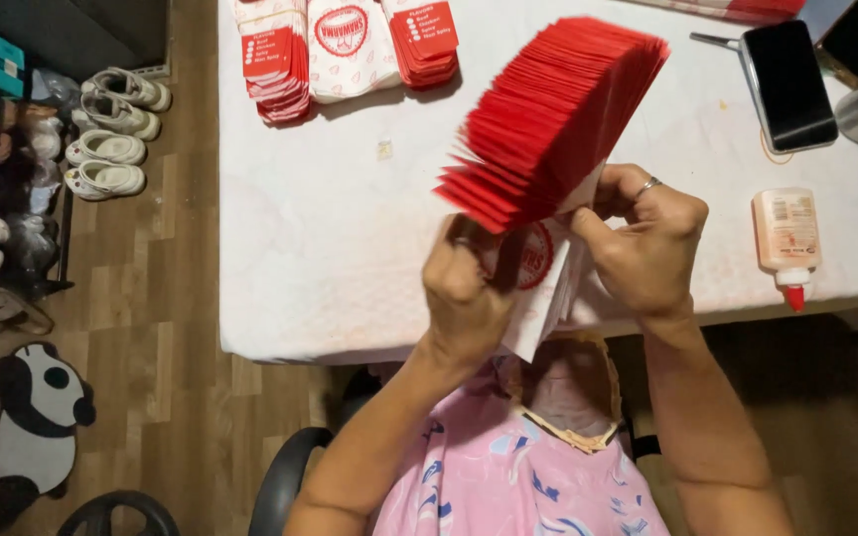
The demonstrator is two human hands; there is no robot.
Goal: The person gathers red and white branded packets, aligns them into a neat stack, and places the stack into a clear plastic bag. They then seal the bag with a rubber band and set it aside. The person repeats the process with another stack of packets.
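A thick fanned stack of red and white paper sleeves (548, 119) is held up over the near edge of the white table (330, 248). My left hand (464, 293) grips the stack's lower left end, fingers wrapped around it. My right hand (643, 248), with a ring on one finger, holds the lower right side with the thumb pressed on the white printed faces. The red edges splay up and to the right. The lower part of the stack is hidden behind my hands.
Banded piles of similar sleeves (345, 45) lie at the table's far edge. A glue bottle with a red tip (788, 243) lies to the right, a dark phone (789, 84) beyond it. Shoes (111, 134) line the wooden floor on the left, next to a panda mat (42, 417).
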